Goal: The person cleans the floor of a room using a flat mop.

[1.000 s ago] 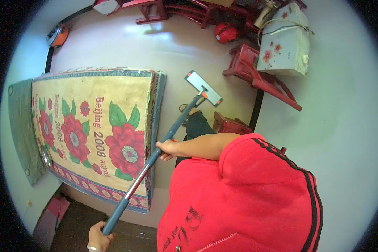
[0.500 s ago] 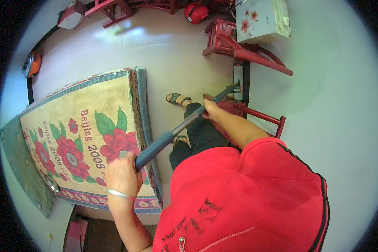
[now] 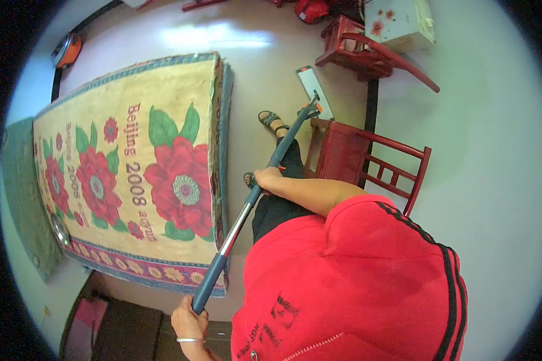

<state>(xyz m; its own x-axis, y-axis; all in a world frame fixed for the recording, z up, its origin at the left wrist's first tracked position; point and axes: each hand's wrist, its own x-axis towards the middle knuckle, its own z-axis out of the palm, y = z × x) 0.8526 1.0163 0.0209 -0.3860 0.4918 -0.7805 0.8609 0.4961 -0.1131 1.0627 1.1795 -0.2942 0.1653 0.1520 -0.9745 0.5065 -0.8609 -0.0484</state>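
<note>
"How is the mop (image 3: 236, 228) held?"
"Its end is enclosed by the left hand (image 3: 190, 320), its middle by the right hand (image 3: 268, 179); its head (image 3: 309, 83) is seen near the red chair (image 3: 343, 153)."
"Probably light, stiff; best gripped at grey sleeves (image 3: 209, 283)."

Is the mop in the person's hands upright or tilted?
Tilted: the mop slants from the left hand at its handle end, past the right hand along the pole, to its flat head.
</note>
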